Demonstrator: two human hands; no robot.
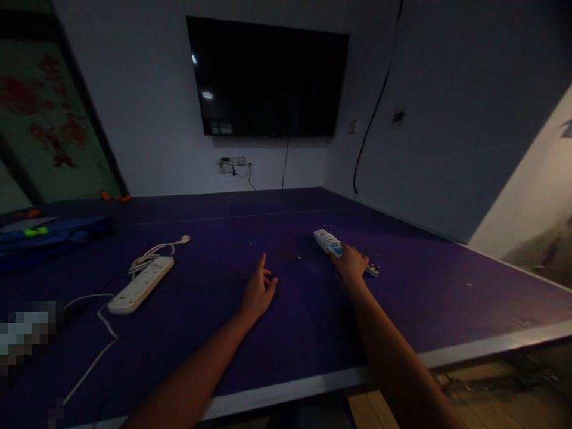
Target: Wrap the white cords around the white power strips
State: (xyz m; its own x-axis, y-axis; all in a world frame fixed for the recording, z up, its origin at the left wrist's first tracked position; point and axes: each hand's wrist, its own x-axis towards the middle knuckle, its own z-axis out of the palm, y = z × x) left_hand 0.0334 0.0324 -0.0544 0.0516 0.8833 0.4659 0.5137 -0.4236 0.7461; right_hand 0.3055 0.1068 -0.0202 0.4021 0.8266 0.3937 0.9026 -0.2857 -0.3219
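My right hand (351,262) is closed over a white power strip (328,241) on the purple table. White cord is wound in bands round the strip, and a blue patch shows beside my fingers. A plug (372,270) pokes out on the near right side of the hand; the middle of the strip is hidden under my palm. To the left, my left hand (259,290) hovers at or just above the tabletop, index finger stretched forward and thumb apart, holding nothing. I cannot tell whether it touches the table.
Another white power strip (142,286) lies on the left with its cord (149,255) loosely coiled beside it. A thin white cable (107,325) and blue cloth (67,233) are farther left. The table's pale front edge (286,390) runs before me; a television (268,77) hangs on the wall.
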